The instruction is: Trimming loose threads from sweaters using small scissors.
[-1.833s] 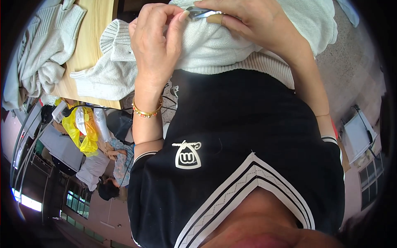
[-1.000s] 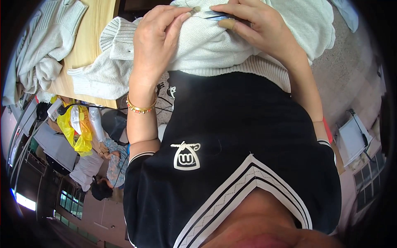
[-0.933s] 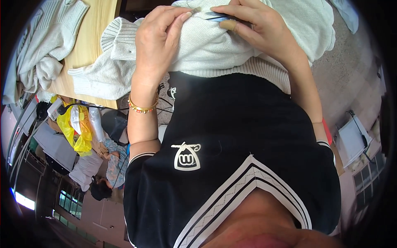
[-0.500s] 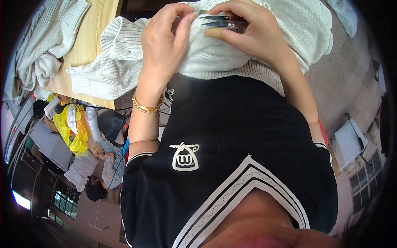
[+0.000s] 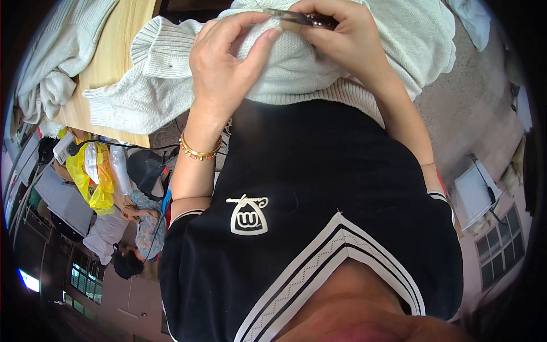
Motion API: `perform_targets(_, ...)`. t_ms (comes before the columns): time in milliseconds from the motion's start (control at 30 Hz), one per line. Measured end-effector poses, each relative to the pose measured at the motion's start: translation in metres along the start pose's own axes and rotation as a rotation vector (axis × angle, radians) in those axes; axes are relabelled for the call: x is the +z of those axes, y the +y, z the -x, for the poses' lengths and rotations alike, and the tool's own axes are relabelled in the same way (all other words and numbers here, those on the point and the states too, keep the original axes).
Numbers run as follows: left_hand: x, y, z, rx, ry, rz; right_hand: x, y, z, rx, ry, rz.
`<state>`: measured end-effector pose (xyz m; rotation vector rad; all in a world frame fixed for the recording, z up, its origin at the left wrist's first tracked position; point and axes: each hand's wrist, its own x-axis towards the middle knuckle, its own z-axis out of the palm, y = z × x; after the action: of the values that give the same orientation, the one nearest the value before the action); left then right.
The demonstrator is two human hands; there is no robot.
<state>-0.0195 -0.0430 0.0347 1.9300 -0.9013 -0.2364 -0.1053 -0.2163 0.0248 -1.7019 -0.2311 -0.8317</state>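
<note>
A cream knitted sweater [image 5: 319, 71] is spread over my lap and onto the table edge, its ribbed cuff and sleeve to the left. My left hand [image 5: 225, 65] grips a raised fold of it, thumb and forefinger on either side of the knit. Thread snips [image 5: 302, 18] with dark blades lie in my right hand [image 5: 345, 37], its fingers closed around them. Their blades are pressed nearly together, and the tips reach the knit beside my left fingertips. Whatever lies between the tips is too small to make out.
More cream knitwear [image 5: 62, 57] lies on the wooden table [image 5: 117, 62] at the left. Below the table are a yellow plastic bag [image 5: 97, 182] and a dark cable [image 5: 122, 146]. Another person [image 5: 142, 228] is at the lower left. A white panel [image 5: 477, 194] stands at the right.
The snips' blades have come from apart to nearly together, and their tips have moved left toward my left fingertips. My left thumb and forefinger have spread slightly around the fold.
</note>
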Motion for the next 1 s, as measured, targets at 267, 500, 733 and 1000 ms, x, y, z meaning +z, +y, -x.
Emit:
perform_targets(267, 0.003, 0.001, -0.005, 0.126, -0.008, -0.216, -0.012, -0.032, -0.013, 1.164, -0.071, -0.235)
perform_targets(500, 0.01, -0.005, -0.008, 0.248, 0.101, -0.352, -0.008, -0.035, -0.02, 0.665, -0.259, 0.173)
perform_targets(733, 0.011, -0.013, -0.005, 0.326, 0.163, -0.373, -0.007, -0.028, -0.016, 0.557, -0.298, 0.255)
perform_targets(1000, 0.013, -0.013, -0.005, 0.118, 0.121, -0.035, -0.024, -0.04, -0.017, 0.621, -0.295, 0.247)
